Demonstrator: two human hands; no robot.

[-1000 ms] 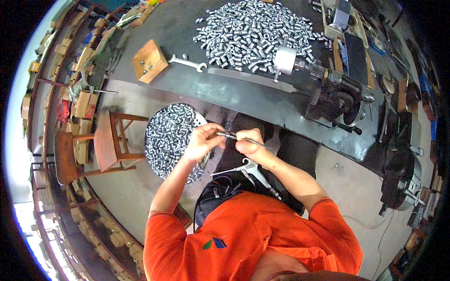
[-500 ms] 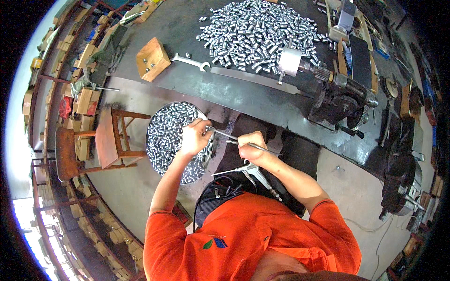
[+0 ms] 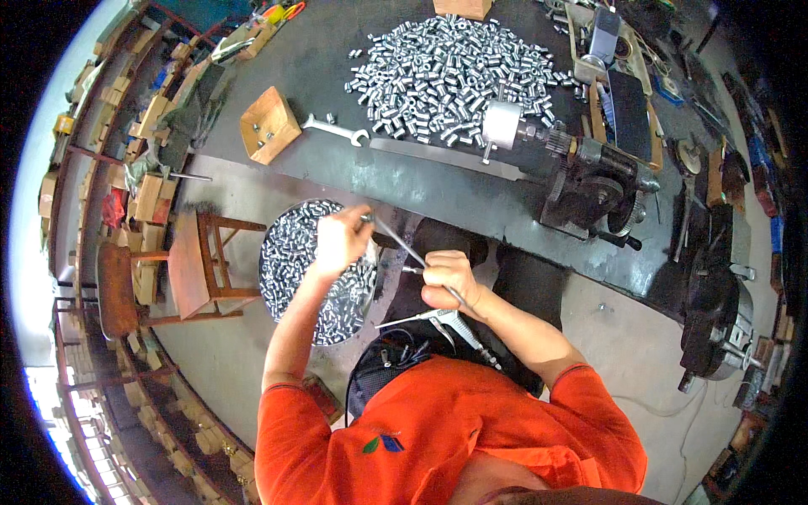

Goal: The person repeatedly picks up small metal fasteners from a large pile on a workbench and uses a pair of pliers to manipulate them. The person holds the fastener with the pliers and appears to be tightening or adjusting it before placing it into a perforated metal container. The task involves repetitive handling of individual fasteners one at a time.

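My right hand (image 3: 450, 279) is closed around a thin metal rod (image 3: 398, 239), which slants up and left out of the fist. A small metal fitting (image 3: 412, 270) juts out beside its fingers. Close to the rod's upper end, my left hand (image 3: 338, 241) pinches a small metal piece (image 3: 367, 218), partly hidden by the fingers. Below that hand stands a round container full of short shiny metal sleeves (image 3: 290, 252). A silver air blow gun (image 3: 450, 324) lies across my lap, under the right hand.
On the dark workbench (image 3: 337, 181) sit a large heap of metal sleeves (image 3: 454, 76), an open-end wrench (image 3: 335, 130), a wooden box (image 3: 269, 126) and a geared machine (image 3: 598, 185). A wooden chair (image 3: 198, 261) stands left of the container; a vise (image 3: 720, 311) is at the right.
My left hand has moved slightly up and left. The rod now tilts more steeply, and the small fitting shows apart from it by my right fingers. The whole view has shifted a little.
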